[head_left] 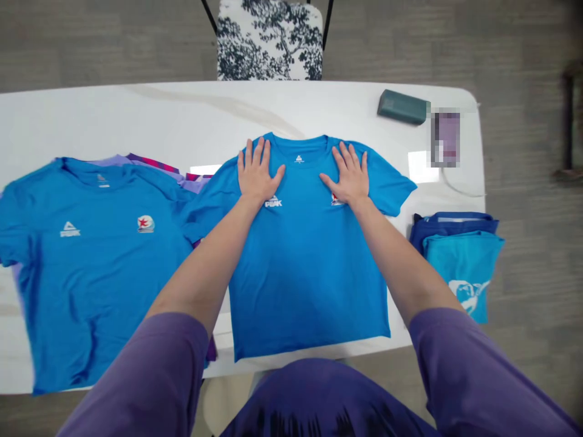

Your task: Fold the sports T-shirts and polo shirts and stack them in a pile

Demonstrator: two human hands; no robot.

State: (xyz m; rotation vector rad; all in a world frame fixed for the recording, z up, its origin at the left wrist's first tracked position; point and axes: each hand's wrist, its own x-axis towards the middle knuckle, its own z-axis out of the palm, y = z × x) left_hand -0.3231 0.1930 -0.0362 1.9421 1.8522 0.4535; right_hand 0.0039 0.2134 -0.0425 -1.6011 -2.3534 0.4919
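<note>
A blue T-shirt [310, 261] lies spread flat, front side up, with its collar away from me. My left hand [257, 173] rests on its left shoulder area, fingers spread, just above a white PEAK logo. On the other shoulder area lies my right hand [350, 175], also flat with fingers apart, partly covering a red and white badge. A second blue T-shirt [109, 261] is laid out to the left, on top of purple and red garments. The near sleeve of the middle shirt meets its edge.
The white table [182, 115] carries a dark green case [403, 107] and a blurred-out purple object [447, 138] at the far right. Folded clothes [464, 255] sit at the right edge. Beyond the table stands a patterned chair [269, 42].
</note>
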